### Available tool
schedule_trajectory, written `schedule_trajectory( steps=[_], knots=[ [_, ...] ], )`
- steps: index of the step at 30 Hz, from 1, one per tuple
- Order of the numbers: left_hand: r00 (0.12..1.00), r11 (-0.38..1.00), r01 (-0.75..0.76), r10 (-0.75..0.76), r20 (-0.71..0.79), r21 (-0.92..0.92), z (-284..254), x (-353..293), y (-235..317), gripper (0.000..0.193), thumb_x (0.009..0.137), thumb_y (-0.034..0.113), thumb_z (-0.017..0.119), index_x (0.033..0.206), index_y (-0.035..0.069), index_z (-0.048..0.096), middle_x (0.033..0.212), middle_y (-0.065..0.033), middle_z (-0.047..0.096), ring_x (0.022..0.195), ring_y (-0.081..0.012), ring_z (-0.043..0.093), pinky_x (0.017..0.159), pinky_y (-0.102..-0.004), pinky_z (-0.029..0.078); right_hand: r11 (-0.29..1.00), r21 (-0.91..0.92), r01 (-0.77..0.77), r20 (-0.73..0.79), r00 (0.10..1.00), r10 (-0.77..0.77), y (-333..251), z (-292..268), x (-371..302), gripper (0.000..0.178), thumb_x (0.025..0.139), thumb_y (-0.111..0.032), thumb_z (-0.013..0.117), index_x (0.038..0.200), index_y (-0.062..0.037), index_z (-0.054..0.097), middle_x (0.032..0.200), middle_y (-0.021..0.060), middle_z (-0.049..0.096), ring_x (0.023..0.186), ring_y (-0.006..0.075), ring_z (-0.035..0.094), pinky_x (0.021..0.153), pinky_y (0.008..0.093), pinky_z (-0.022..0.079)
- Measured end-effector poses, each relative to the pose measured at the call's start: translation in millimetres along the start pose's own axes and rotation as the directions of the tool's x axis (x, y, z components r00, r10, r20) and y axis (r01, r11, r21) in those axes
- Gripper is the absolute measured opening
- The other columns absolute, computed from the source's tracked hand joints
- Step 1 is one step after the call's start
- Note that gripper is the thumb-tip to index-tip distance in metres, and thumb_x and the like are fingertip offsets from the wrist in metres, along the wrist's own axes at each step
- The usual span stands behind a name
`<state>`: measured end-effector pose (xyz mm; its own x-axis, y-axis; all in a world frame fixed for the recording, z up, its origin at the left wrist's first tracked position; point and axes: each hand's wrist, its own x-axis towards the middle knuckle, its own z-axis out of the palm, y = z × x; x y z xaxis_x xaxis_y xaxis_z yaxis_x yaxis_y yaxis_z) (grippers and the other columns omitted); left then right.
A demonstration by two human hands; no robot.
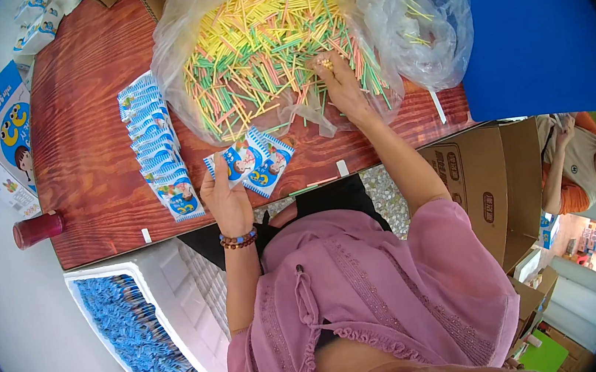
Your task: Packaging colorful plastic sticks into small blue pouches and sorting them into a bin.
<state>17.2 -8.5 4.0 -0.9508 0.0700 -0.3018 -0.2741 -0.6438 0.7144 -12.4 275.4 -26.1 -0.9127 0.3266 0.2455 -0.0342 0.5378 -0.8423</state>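
Observation:
My left hand (228, 203) is closed at the table's near edge, pinching a small blue-and-white packet (241, 162). A second such packet (274, 171) lies overlapped beside it; whether my fingers grip this one too I cannot tell. My right hand (343, 90) reaches into a clear plastic bag (175, 60), fingers wrapped round a bunch of thin coloured sticks (324, 62) whose ends show. Around it spreads a heap of yellow, green and pink sticks (245, 58). Left of the bag, a row of overlapping packets (159, 155) runs toward the near edge.
The reddish wooden table (86, 130) carries a second clear bag (436, 35) with a few sticks. Below left stands a white foam box (178, 297) of blue packets. A red-lidded jar (39, 229) is at the left edge, a cardboard box (480, 186) at right. Another person (577, 159) is beyond.

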Motion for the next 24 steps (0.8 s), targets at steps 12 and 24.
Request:
schedule_trajectory(
  steps=[12, 24],
  knots=[
    [1.000, 1.000, -0.008, 0.008, 0.001, -0.007, 4.4, -0.5, -0.2, 0.018, 0.096, 0.013, 0.056, 0.099, -0.003, 0.064, 0.098, -0.0090, 0.068, 0.087, -0.0137, 0.065, 0.079, -0.0286, 0.052, 0.995, 0.094, 0.022, -0.076, 0.997, -0.015, -3.3, -9.3, -1.7, 0.019, 0.099, -0.015, 0.045, 0.107, -0.0015, 0.056, 0.107, 0.0093, 0.065, 0.099, 0.0158, 0.057, 0.094, 0.0309, 0.041],
    [0.997, 0.998, 0.046, -0.043, 0.071, -0.033, 14.0, 5.5, -6.7, 0.017, 0.095, 0.015, 0.057, 0.098, 0.000, 0.064, 0.099, -0.0072, 0.068, 0.089, -0.0142, 0.065, 0.080, -0.0301, 0.052, 0.733, 0.677, -0.061, -0.143, 0.967, 0.212, -18.1, -20.7, 17.7, 0.016, 0.100, -0.015, 0.043, 0.102, -0.0011, 0.051, 0.100, 0.0122, 0.065, 0.096, 0.0185, 0.060, 0.093, 0.0323, 0.043]
  ],
)
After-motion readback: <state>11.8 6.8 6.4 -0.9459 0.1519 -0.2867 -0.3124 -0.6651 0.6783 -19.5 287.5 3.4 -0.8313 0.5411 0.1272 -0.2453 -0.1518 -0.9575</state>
